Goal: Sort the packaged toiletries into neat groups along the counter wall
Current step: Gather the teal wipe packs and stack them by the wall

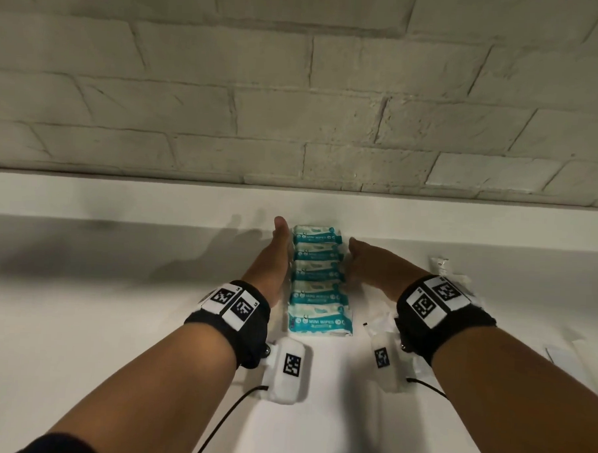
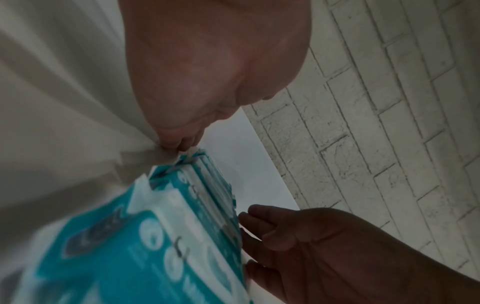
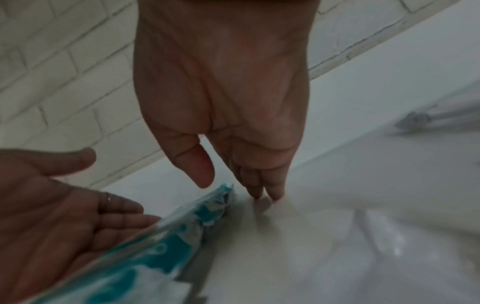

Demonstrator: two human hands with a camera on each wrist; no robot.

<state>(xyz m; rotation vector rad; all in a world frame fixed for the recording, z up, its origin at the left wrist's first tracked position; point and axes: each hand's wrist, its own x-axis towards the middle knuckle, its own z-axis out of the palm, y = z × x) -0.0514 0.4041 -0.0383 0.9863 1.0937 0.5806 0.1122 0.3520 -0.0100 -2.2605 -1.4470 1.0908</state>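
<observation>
Squaring up the row of mini wipes packs [image 1: 317,278] at frame centre, left hand [image 1: 272,259] and right hand [image 1: 374,264] are flanking it with straight fingers, gripping nothing; white packets [image 1: 441,265] at right are awaiting sorting.

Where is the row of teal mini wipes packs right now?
In the head view the mini wipes packs lie mid-counter in a row running out from the wall, flanked by the left hand and right hand.
</observation>
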